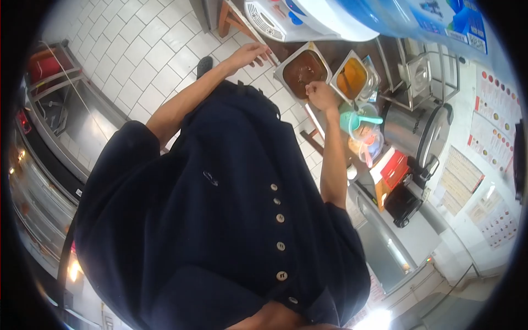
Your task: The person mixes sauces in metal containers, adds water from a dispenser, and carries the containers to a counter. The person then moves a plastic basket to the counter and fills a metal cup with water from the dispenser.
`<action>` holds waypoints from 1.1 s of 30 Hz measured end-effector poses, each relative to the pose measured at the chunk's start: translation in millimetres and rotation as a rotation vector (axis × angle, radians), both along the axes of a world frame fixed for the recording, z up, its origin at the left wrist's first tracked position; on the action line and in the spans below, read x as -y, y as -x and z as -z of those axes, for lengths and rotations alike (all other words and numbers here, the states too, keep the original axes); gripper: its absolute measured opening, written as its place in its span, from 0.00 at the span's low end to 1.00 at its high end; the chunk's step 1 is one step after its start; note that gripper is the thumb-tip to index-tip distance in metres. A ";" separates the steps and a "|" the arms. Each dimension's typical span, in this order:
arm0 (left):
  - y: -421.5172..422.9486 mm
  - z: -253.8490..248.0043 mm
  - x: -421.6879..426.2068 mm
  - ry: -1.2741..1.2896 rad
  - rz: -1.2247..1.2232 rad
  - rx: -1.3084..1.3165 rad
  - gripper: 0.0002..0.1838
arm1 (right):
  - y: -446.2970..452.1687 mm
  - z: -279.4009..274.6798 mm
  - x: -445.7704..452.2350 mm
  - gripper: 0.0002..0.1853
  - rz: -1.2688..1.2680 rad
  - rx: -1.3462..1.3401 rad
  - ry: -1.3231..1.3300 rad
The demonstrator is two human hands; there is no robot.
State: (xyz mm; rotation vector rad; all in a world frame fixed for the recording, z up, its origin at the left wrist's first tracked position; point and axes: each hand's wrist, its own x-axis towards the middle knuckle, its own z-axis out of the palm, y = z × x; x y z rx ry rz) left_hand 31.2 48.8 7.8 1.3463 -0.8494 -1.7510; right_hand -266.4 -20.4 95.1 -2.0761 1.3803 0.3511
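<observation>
Reaching over the edge of a metal pan (292, 58) of brown sauce (297, 71), the right hand (320, 94) looks bunched; whether it grips anything I cannot tell. The left hand (252, 55) hangs loosely spread, apparently holding nothing, near the pan. Probably for easy reach, the pan sits at the table's (333, 48) edge, beside an orange-filled pan (340, 67), above pale floor tiles (137, 41).

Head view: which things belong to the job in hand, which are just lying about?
In the job, apparently:
- right hand
- brown food, at that hand
- its metal pan

Seemingly idle:
- orange food
- green utensil
- steel pot
- red box
</observation>
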 end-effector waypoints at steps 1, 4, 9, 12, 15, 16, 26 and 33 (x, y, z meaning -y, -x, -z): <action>0.1 -0.5 0.5 -0.008 0.008 0.004 0.23 | 1.7 3.2 2.8 0.16 0.116 0.079 -0.029; -6.2 -1.2 14.1 0.003 -0.030 0.012 0.22 | 1.7 -1.0 5.2 0.15 0.087 0.084 0.054; -5.1 -4.9 8.9 -0.010 -0.025 -0.002 0.22 | 1.8 2.3 4.9 0.15 0.180 0.070 0.020; -4.5 -0.1 10.4 0.001 0.005 0.009 0.22 | 2.4 -6.5 5.4 0.15 0.166 0.106 0.044; -5.5 2.6 9.9 -0.023 0.004 0.006 0.22 | 2.3 9.8 1.6 0.16 0.106 0.094 0.068; -3.0 3.2 9.7 -0.017 0.003 -0.004 0.22 | -0.6 6.5 -3.6 0.17 0.049 0.025 0.040; 25.3 -10.7 11.7 0.165 0.208 -0.012 0.16 | 4.7 4.2 -4.2 0.16 0.199 0.080 0.026; 20.6 -16.3 23.9 0.122 0.213 0.014 0.19 | 8.7 -1.0 1.4 0.15 0.201 0.036 0.028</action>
